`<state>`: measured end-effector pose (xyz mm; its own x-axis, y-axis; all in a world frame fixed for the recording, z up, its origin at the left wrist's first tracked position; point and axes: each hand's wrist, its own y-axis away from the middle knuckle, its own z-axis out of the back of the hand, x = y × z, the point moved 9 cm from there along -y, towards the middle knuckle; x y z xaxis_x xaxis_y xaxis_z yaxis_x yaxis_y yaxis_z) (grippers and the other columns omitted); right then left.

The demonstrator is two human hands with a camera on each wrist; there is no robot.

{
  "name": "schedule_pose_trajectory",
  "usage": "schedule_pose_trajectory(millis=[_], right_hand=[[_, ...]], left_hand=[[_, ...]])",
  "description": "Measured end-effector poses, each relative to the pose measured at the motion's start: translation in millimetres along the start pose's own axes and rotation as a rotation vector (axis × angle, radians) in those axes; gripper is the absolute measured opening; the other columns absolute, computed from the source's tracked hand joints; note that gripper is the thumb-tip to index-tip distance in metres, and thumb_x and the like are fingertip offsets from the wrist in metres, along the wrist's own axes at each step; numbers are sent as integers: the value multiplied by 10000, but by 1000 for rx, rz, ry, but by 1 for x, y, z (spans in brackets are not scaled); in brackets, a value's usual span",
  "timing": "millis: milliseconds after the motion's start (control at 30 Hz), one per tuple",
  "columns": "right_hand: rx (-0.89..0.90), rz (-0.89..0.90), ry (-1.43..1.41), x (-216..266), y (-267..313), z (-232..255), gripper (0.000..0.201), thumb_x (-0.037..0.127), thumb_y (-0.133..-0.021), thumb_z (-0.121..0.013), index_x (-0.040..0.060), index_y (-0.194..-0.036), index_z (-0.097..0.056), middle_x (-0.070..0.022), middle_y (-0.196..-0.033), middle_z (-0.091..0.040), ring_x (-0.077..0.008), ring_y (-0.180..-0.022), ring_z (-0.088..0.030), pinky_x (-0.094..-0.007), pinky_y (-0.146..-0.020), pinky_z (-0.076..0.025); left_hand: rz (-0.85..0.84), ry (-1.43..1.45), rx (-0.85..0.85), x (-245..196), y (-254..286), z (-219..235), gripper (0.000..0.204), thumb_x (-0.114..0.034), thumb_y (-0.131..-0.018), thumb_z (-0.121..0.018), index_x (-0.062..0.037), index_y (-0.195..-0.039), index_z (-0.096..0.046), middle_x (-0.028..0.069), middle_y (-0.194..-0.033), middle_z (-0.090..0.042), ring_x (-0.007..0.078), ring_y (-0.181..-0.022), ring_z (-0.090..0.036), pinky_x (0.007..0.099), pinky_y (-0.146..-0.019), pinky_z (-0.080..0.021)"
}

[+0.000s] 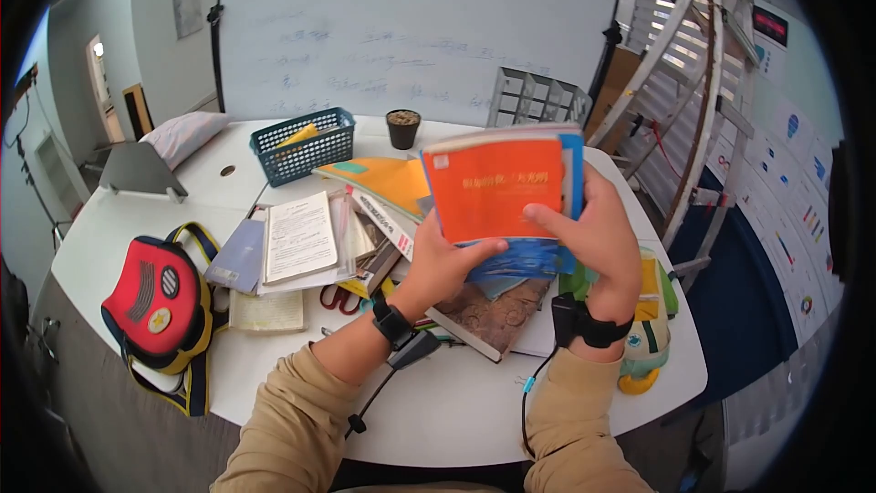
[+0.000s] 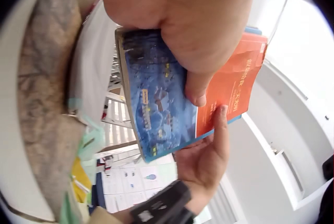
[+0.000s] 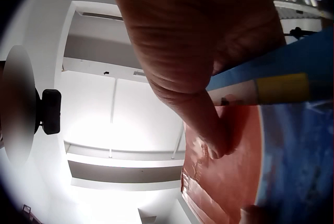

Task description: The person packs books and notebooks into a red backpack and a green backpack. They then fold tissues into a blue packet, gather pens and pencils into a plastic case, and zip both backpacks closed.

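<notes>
Both hands hold up a small stack of books over the table, topped by a paperback with an orange and blue cover (image 1: 497,178). A blue book (image 1: 573,160) shows behind it along the right side. My left hand (image 1: 440,260) grips the lower left edge, its thumb across the front cover. At the right edge, my right hand (image 1: 604,233) grips the stack with its thumb on the orange part; its other fingers are hidden behind. Beneath the hands lies a brown patterned book (image 1: 497,318). A yellow-covered book (image 1: 388,175) lies just left of the held stack.
Left of the hands are a printed booklet (image 1: 299,236), red-handled scissors (image 1: 339,299) and a red bag (image 1: 146,297). A teal basket (image 1: 306,151), potted plant (image 1: 402,131) and grey rack (image 1: 538,99) stand at the back. A green-and-yellow bag (image 1: 646,338) lies at right, near a ladder (image 1: 689,110).
</notes>
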<state>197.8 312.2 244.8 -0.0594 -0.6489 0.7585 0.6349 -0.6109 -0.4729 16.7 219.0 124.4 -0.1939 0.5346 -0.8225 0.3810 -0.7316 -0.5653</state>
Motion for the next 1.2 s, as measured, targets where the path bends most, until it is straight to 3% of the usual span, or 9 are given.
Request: schedule_pose_trajectory(millis=[233, 433, 533, 600, 667, 800, 933, 1067, 1200], right_hand=[[-20, 89, -244, 18, 0, -17, 679, 157, -973, -948, -39, -1543, -635, -162, -1370, -809, -222, -1223, -788, -378, -1071, -619], [-95, 130, -246, 29, 2, -17, 586, 142, -980, -937, -54, -1469, -682, -163, -1301, -835, -211, -1177, -802, -376, -1045, -622], [-109, 122, -206, 27, 4, -9, 550, 136, -989, -922, -66, -1446, -690, -166, -1282, -839, -207, -1142, -811, -370, -1017, -629], [-130, 111, -220, 23, 4, -4, 537, 134, -994, -915, -72, -1437, -692, -169, -1272, -841, -204, -1122, -815, -366, -999, -634], [-154, 99, -225, 16, 2, 0, 538, 137, -993, -915, -76, -1434, -692, -170, -1271, -841, -204, -1124, -814, -364, -994, -636], [-208, 81, -219, 13, 0, 4, 552, 142, -988, -919, -75, -1442, -693, -169, -1269, -841, -202, -1122, -814, -369, -992, -638], [-202, 59, -190, 12, -2, 1, 558, 138, -996, -913, -71, -1461, -687, -164, -1276, -840, -196, -1124, -812, -368, -994, -640], [-193, 47, -197, 9, -2, -2, 565, 139, -997, -914, -72, -1467, -683, -160, -1276, -840, -193, -1124, -811, -364, -991, -642], [-189, 42, -195, 8, -3, -6, 571, 129, -992, -918, -71, -1471, -681, -157, -1277, -839, -190, -1121, -810, -361, -983, -644]], left_hand=[[-58, 7, 57, -68, -12, 21, 765, -226, -900, -1023, 27, -1506, -631, 128, -1392, -786, 193, -1263, -746, 374, -1108, -595], [175, 40, 182, -70, -14, 38, 596, -250, -1066, -884, -1, -1542, -625, 96, -1405, -770, 177, -1276, -727, 360, -1114, -589], [216, -164, -35, -57, -25, 109, 471, -308, -1152, -773, 9, -1483, -664, 115, -1367, -776, 187, -1251, -740, 371, -1087, -599], [75, -574, -236, -65, -27, 173, 518, -392, -1115, -801, 48, -1369, -701, 230, -1296, -806, 345, -1236, -782, 450, -1038, -614], [98, -991, -307, -57, -10, 233, 609, -429, -1058, -849, 74, -1371, -711, 299, -1312, -785, 464, -1274, -752, 491, -1069, -603], [560, -1176, -301, -1, 12, 317, 736, -481, -907, -957, 96, -1320, -762, 316, -1304, -797, 474, -1252, -769, 506, -1059, -620], [850, -1320, -136, 28, 27, 335, 774, -457, -805, -1029, 88, -1299, -789, 328, -1302, -805, 463, -1225, -793, 499, -1046, -635], [840, -1395, -293, 44, 34, 366, 959, -433, -681, -1101, 135, -1364, -737, 319, -1300, -815, 419, -1211, -813, 468, -1060, -642], [805, -1208, -229, 53, 42, 381, 919, -358, -668, -1101, 154, -1331, -724, 314, -1238, -827, 415, -1151, -831, 471, -1004, -666]])
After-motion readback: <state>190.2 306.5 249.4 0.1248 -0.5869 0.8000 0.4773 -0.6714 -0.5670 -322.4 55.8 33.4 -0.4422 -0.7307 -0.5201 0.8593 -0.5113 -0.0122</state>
